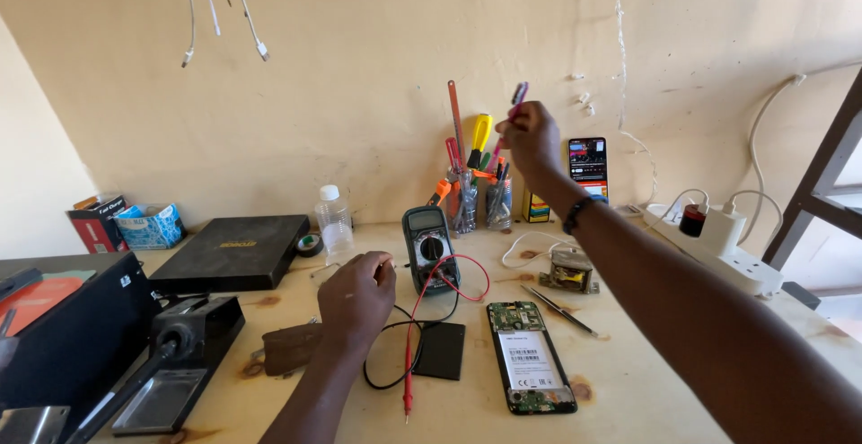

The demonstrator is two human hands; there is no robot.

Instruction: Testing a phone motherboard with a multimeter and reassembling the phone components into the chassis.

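Note:
My right hand (532, 137) is raised above the clear tool holders (480, 203) at the back of the bench and is shut on a thin pink-handled tool (515, 103). My left hand (356, 297) rests low over the bench, fingers curled around a thin probe or wire near the multimeter (430, 246); what exactly it pinches is hard to see. An opened phone (530, 356) lies face down with its back cover off, its battery showing. A red probe (409, 372) and black lead lie beside a black square pad (440, 351).
Tweezers (558, 309) and a small transformer (568, 272) lie near the phone. A power strip (723, 245), an upright lit phone (588, 167), a plastic bottle (334, 219), a flat black case (232, 251) and a black stand (180, 354) surround the work area.

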